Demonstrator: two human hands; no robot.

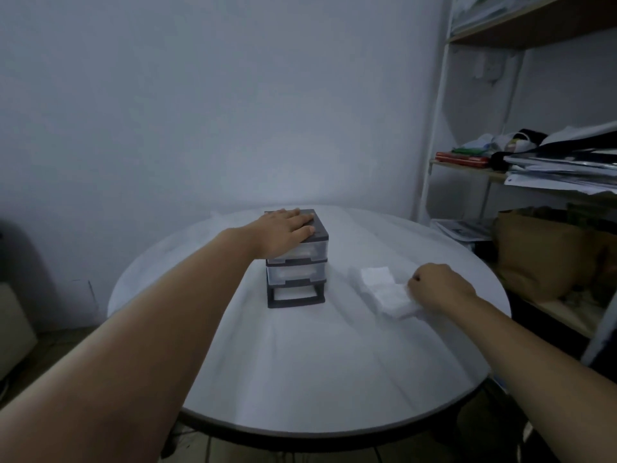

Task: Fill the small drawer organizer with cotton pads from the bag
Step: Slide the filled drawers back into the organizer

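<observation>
A small drawer organizer [297, 275] with a dark grey frame and clear drawers stands near the middle of the round white table [300, 362]. Its bottom slot looks open, with no drawer in it. My left hand [283, 233] lies flat on the organizer's top, fingers straight. To the right lies a clear bag of white cotton pads [384, 289]. My right hand [437, 287] grips the bag's right end with curled fingers.
A white metal shelf unit [521, 168] stands at the right with stacked papers, clothes and a brown paper bag [541, 255]. A plain wall is behind the table. A dark shape and a beige box sit at the far left.
</observation>
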